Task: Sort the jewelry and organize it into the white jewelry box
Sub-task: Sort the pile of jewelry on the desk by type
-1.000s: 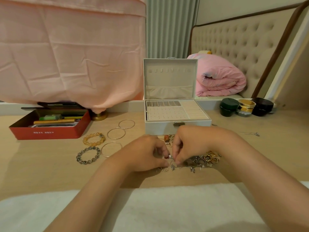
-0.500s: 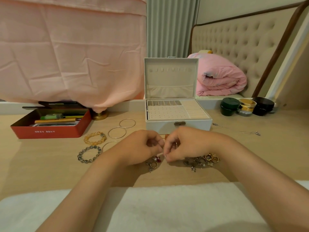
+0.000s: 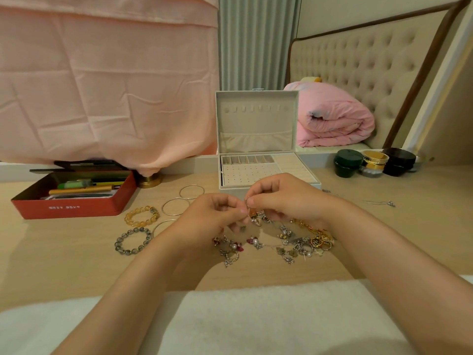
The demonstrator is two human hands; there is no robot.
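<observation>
Jewelry piece (image 3: 253, 213) hangs vertical, right hand (image 3: 281, 198) pinching top.

The left hand (image 3: 212, 216) hides part of a thin bangle (image 3: 162, 224); the piece (image 3: 252, 212) it pinches with the right hand (image 3: 284, 201) is too small to identify.

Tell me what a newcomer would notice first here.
The left hand and right hand meet mid-desk, pinching a small orange-stoned trinket above a tangled jewelry pile. Just behind them stands the white jewelry box, lid upright. Left of the hands lie an amber bead bracelet and a grey bead bracelet.
</observation>
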